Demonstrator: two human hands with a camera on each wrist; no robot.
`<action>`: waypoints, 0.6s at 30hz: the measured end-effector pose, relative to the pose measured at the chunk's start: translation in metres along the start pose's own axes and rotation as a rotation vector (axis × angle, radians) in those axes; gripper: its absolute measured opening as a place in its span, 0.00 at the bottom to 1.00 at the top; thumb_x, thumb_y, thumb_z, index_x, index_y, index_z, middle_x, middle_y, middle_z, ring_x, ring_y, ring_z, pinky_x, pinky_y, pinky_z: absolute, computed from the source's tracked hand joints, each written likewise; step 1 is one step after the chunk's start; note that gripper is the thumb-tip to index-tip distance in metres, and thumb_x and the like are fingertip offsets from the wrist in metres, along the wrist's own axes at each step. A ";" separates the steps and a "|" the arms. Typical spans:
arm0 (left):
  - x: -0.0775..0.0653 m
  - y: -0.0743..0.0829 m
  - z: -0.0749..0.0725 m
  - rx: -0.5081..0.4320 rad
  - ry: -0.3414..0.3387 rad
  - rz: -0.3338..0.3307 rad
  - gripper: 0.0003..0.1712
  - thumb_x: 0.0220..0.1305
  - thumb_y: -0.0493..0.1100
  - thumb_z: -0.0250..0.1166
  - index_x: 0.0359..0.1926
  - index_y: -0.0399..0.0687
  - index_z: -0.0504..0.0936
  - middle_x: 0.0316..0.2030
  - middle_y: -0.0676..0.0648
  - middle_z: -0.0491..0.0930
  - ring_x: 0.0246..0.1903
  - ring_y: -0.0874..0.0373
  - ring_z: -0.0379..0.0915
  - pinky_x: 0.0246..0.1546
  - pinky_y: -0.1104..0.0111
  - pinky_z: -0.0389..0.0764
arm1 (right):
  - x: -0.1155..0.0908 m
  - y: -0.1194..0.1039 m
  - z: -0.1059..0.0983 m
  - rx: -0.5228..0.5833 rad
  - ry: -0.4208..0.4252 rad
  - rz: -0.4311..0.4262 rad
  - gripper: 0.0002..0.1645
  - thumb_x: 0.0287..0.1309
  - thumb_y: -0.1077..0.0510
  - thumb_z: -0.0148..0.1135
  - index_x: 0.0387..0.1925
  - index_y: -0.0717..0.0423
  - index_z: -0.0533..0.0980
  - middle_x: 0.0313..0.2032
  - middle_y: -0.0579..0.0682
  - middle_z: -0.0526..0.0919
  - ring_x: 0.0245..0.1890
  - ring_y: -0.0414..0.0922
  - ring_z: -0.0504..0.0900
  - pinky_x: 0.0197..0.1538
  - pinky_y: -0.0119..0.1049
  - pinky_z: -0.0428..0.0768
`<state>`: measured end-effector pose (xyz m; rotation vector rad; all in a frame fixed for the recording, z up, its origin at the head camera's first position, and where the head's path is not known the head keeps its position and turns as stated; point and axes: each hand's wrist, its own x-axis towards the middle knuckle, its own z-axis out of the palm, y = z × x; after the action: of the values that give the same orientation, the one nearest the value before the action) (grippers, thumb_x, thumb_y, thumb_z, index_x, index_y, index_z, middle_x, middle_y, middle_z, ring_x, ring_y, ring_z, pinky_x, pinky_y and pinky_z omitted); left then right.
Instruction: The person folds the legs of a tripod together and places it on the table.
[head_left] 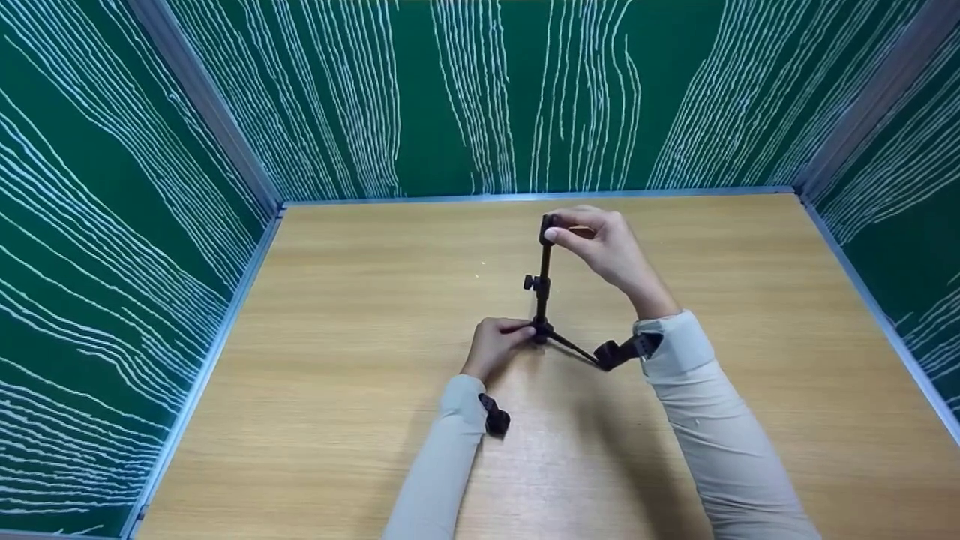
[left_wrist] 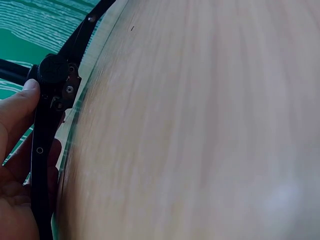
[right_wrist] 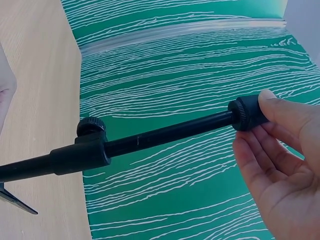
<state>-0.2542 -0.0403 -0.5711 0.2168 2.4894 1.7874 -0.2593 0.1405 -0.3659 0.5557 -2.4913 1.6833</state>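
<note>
A small black tripod stand (head_left: 544, 264) rises nearly upright above the wooden table, its top leaning slightly right in the head view. My right hand (head_left: 611, 251) pinches the black cap-like head (right_wrist: 250, 111) at its top between thumb and fingers. Down at the leg hub (left_wrist: 54, 70), my left hand (head_left: 499, 343) holds the stand, thumb against the hub and fingers behind a leg (left_wrist: 41, 165). Partway up the pole sits a clamp collar with a round side knob (right_wrist: 91, 126). One thin leg (head_left: 574, 348) slants down to the right.
The wooden table (head_left: 337, 300) is bounded by green panels (head_left: 420, 97) with white wavy lines at the back and sides. Metal frame strips (head_left: 247, 277) run along its edges. Black wrist cameras (head_left: 496, 418) are strapped over both pale sleeves. Tiny pale specks lie left of the stand.
</note>
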 end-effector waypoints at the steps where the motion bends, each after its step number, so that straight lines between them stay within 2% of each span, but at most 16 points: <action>1: 0.000 0.000 0.000 0.000 -0.001 -0.002 0.12 0.57 0.43 0.70 0.41 0.43 0.87 0.39 0.44 0.87 0.44 0.55 0.83 0.50 0.70 0.80 | 0.000 0.000 0.000 -0.003 -0.005 -0.001 0.20 0.60 0.59 0.64 0.52 0.65 0.78 0.51 0.61 0.81 0.48 0.49 0.83 0.50 0.23 0.79; 12: 0.002 -0.003 -0.001 0.004 -0.011 0.003 0.13 0.57 0.44 0.70 0.42 0.43 0.87 0.40 0.44 0.87 0.44 0.56 0.83 0.50 0.71 0.79 | 0.000 -0.001 -0.001 -0.018 -0.011 -0.027 0.19 0.60 0.59 0.64 0.51 0.65 0.79 0.50 0.60 0.82 0.43 0.35 0.82 0.50 0.21 0.79; 18: 0.002 -0.004 -0.002 0.010 -0.021 -0.006 0.13 0.56 0.44 0.71 0.42 0.44 0.87 0.40 0.45 0.87 0.44 0.57 0.83 0.51 0.71 0.79 | 0.000 -0.001 0.000 -0.027 0.008 -0.031 0.19 0.59 0.59 0.65 0.50 0.65 0.80 0.49 0.60 0.82 0.42 0.36 0.82 0.49 0.22 0.79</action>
<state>-0.2562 -0.0431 -0.5742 0.2267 2.4828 1.7617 -0.2585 0.1398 -0.3654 0.5809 -2.4833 1.6348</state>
